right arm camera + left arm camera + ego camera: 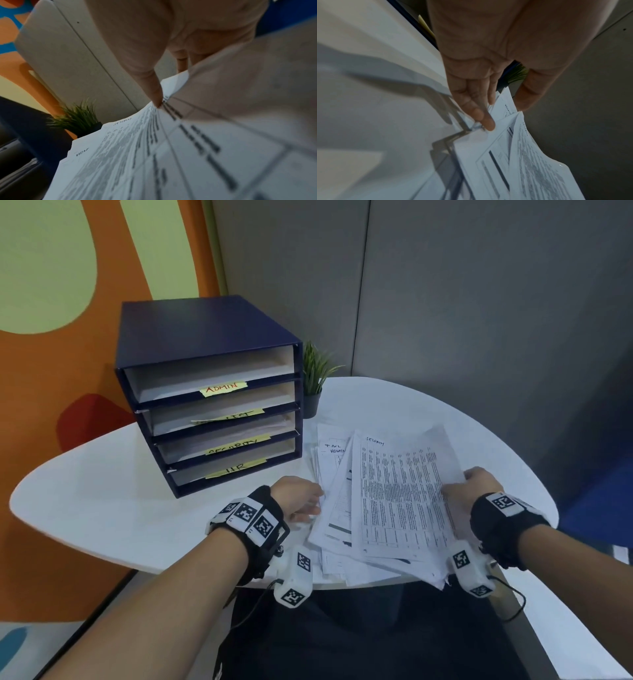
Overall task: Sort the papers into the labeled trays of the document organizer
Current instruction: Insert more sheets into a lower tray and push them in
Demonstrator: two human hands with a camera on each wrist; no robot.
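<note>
A dark blue document organizer (205, 337) stands at the table's back left, with four trays labelled ADMIN (224, 388), one partly hidden word, SECURITY (236, 446) and HR (239, 469). To its right a fanned pile of printed papers (337, 508) lies near the front edge. The top sheet (400, 494), handwritten "SECURITY", is lifted slightly. My right hand (457, 486) pinches its right edge, thumb (154, 92) on top. My left hand (317, 506) is at the pile's left edge, its straight fingers (481, 115) touching the lower sheets.
A small potted plant (317, 385) stands behind the papers, just right of the organizer. The white rounded table (102, 491) has bare surface left of the pile. A grey partition (479, 302) rises behind, and some sheets overhang the front edge above my lap.
</note>
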